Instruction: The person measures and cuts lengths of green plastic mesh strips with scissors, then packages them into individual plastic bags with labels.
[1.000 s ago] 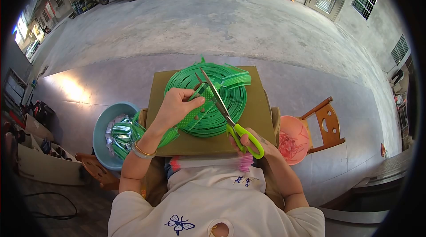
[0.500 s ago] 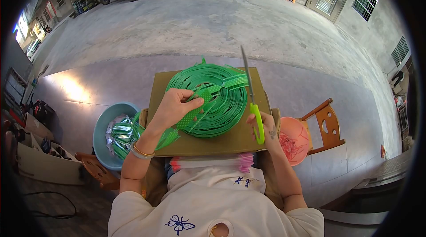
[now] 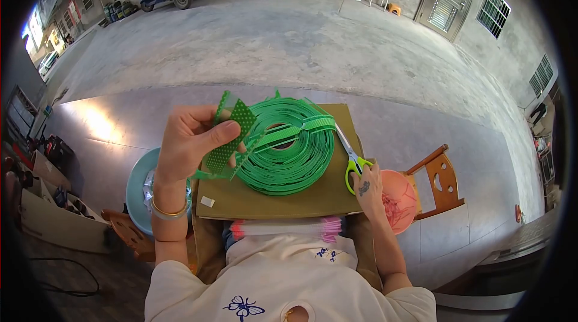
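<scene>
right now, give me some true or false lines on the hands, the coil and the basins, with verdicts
1. The left hand holds a green dotted strip. True.
2. The green coil lies on the floor. False: it lies on a brown board.
3. The right hand touches the scissors. True.
4. The pink basin is on the person's left. False: it is on the right.
5. The blue basin is on the person's left. True.
</scene>
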Demonstrator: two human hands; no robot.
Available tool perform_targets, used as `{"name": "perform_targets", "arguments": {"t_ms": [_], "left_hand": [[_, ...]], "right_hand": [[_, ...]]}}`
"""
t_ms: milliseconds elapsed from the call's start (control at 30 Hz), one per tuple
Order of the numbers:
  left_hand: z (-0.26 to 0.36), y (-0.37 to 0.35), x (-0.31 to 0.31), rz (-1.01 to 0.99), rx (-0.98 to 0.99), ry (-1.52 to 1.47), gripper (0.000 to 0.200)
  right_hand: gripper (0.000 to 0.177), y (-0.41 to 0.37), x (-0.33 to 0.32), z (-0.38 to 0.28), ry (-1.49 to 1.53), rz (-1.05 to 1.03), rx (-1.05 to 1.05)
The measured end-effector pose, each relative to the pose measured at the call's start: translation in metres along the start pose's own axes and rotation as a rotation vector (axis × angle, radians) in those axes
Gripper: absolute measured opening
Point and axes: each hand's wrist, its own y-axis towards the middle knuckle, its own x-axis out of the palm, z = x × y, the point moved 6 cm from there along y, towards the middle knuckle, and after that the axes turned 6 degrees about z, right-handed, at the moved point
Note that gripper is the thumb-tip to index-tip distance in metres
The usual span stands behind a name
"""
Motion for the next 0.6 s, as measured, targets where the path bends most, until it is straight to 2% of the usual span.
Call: {"name": "perform_targets", "arguments": {"t_ms": [67, 133, 200, 300, 333, 433, 533, 600], "left_hand": [[0.016, -0.001, 0.007, -0.006, 0.08, 0.008, 0.015], [0.023, 0.001, 0.02, -0.013, 0.132, 0.042, 0.014], [0.018, 0.006, 0.039, -0.07, 0.127, 0.182, 0.014], [0.002, 0.016, 0.065, -0.156, 0.143, 0.358, 0.013], [-0.002, 0.018, 0.071, -0.183, 0.151, 0.412, 0.013], [-0.011, 0.025, 0.073, -0.203, -0.023, 0.271, 0.013], [-0.012, 0.033, 0.065, -0.302, 0.012, 0.26, 0.016], [-0.013, 0.037, 0.057, -0.371, 0.052, 0.463, 0.018]], "right_hand": [[0.03, 0.005, -0.014, -0.013, 0.097, 0.037, -0.092], [0.032, 0.022, -0.05, -0.055, 0.268, 0.059, -0.171], [0.032, 0.035, -0.086, -0.102, 0.798, -0.104, -0.095], [0.019, 0.035, -0.12, -0.157, 1.341, -0.115, -0.298], [0.017, 0.036, -0.124, -0.166, 1.302, -0.085, -0.278], [0.011, 0.043, -0.134, -0.175, 1.203, 0.026, -0.239], [0.009, 0.056, -0.154, -0.166, 1.176, 0.191, -0.261], [0.008, 0.061, -0.173, -0.156, 1.205, 0.305, -0.271]]}}
